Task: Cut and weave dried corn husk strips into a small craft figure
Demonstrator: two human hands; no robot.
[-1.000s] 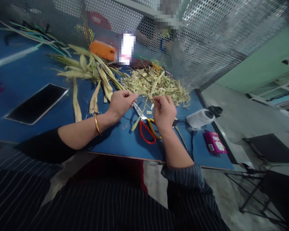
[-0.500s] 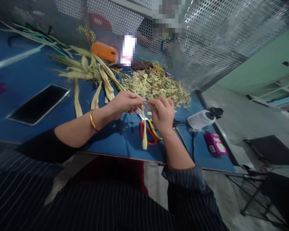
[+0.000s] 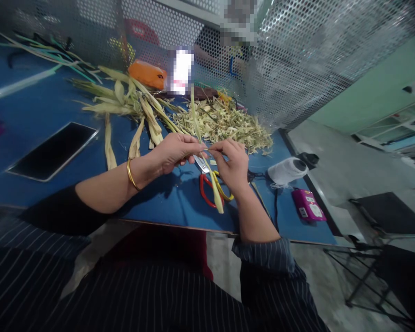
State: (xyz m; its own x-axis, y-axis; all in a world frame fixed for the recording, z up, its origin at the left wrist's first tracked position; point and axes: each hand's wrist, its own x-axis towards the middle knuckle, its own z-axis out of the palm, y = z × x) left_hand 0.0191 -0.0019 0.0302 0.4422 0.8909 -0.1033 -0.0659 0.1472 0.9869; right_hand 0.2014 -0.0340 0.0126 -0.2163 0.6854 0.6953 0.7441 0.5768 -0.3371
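My left hand [image 3: 180,150] pinches a pale green husk strip [image 3: 216,193] at its middle, thumb against fingers. Close beside it, my right hand [image 3: 232,163] is closed with its fingertips at the same strip. One end of the strip points up toward the shredded pile and the other hangs down over the scissors. The scissors [image 3: 203,167], with one red and one yellow handle, lie on the blue table [image 3: 159,198] under the hands. Behind them is a heap of shredded husk [image 3: 224,122], and longer dry husks [image 3: 152,122] lie to its left.
A dark phone [image 3: 53,150] lies at the left. At the right are a white thread spool [image 3: 287,171] and a magenta packet [image 3: 308,205]. An orange bag [image 3: 147,74] and a perforated metal screen [image 3: 280,69] stand behind. A black chair [image 3: 397,267] is at far right.
The husk strip has tilted: its upper end has swung left and its lower end right. Both hands stay close together at its middle.
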